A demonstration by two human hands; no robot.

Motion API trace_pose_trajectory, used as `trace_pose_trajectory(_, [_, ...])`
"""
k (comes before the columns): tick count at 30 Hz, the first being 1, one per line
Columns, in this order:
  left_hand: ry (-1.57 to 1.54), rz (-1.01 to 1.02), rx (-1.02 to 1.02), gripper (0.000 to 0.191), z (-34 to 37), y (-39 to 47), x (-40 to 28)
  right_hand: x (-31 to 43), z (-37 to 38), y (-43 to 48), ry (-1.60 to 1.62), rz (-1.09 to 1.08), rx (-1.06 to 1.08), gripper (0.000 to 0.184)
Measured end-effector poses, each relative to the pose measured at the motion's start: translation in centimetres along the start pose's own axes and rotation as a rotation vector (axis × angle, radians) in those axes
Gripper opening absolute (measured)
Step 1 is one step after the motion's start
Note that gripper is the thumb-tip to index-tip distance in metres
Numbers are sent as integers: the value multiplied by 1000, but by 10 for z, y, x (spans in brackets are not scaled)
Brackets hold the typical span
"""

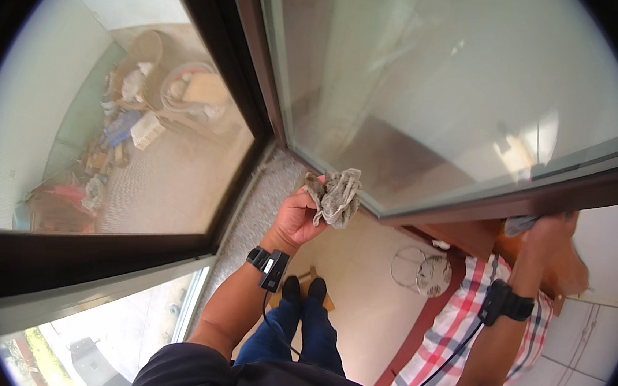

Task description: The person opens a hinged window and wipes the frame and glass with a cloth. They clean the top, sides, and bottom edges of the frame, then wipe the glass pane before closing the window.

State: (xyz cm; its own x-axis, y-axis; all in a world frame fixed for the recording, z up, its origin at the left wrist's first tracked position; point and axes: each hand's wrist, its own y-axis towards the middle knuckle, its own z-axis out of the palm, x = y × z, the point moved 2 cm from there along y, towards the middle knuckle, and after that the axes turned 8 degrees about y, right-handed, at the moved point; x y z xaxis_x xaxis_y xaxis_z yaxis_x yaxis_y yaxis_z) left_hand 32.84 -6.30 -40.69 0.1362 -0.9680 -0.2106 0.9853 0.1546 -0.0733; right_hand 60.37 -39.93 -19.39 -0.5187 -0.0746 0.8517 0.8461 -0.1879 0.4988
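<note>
In my left hand (299,217) is a crumpled grey-brown cloth (340,198), held near the lower corner of a framed window pane (439,94). My right hand (550,236) is at the underside of the brown window frame (512,202), its fingers up against the frame. Beside that hand shows a dark grey piece of cloth (520,226), partly hidden, and the frame hides the fingertips. Both wrists wear black straps with small devices and cables.
My feet stand on a small wooden stool (328,304). At the left are a speckled stone sill (266,189) and a dark-framed screen (134,235) with clutter beyond. A round patterned stool (434,275) and a checked cloth (453,338) lie below at the right.
</note>
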Motion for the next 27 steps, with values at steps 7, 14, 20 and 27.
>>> trace_pose_trajectory(7, [470, 459, 254, 58, 232, -15, -156, 45, 26, -67, -140, -138, 104, 24])
trace_pose_trajectory(14, [529, 873, 294, 23, 442, 5, -271, 56, 29, -82, -152, -43, 161, 22])
trace_pose_trajectory(20, [844, 1335, 181, 33, 615, 13, -332, 65, 36, -91, -70, -89, 153, 27])
trace_pose_trajectory(27, [994, 1426, -128, 23, 769, 54, -369, 73, 36, -95, -104, -131, 138, 22])
